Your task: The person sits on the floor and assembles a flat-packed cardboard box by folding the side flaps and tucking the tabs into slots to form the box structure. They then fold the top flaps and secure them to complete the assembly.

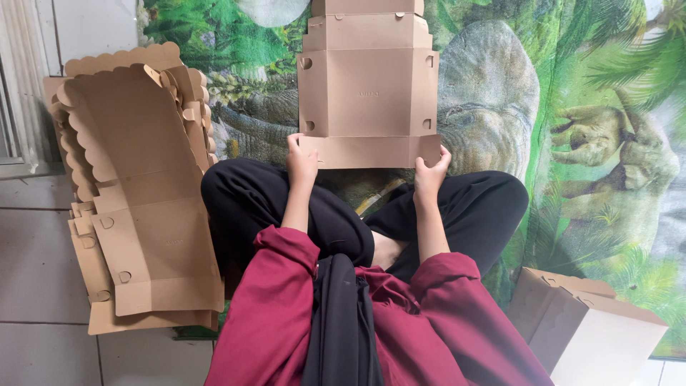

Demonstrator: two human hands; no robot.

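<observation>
Flat brown cardboard box blank (367, 93), unfolded, lying on the dinosaur-print mat (500, 93) just beyond the crossed legs, near flap toward the body. Left hand (301, 163) pinching the left corner of that near flap, right hand (431, 174) pinching the right corner; hands well apart, each closed on the flap edge, thumbs on top.

Risks, judged from this hold: gripped only at the two corners, so a fold may run crooked off the scored crease or buckle the flap's middle. Uneven pull from one side likely to skew the blank across the mat. Small tabs and punched slots along the side edges prone to tearing under a hard bend. Soft, rumpled mat beneath gives poor backing for a sharp crease.

Stack of scallop-edged flat blanks (139, 200) to the left on the tiled floor (43, 286), fanned and leaning, liable to slide if nudged by a knee. Assembled box (586, 325) at lower right, close to the right leg.
</observation>
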